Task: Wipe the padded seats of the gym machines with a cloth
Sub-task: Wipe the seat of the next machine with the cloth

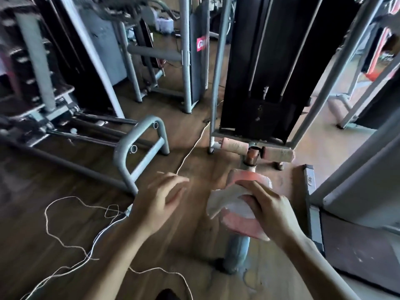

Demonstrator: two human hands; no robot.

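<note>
Head view: a cloth (pixel 225 202) is gripped on the padded seat (pixel 240 226) by the right hand (pixel 270 211); at nine o'clock, the left hand (pixel 160 202) is spread, empty.

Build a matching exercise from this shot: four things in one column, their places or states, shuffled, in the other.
1 cloth
2 left hand
3 roller pads
4 cord

A loose on the floor
B open, holding nothing
C on the seat, gripped by the right hand
D beyond the seat, below the weight stack

Pairs: 1-C, 2-B, 3-D, 4-A.
</note>
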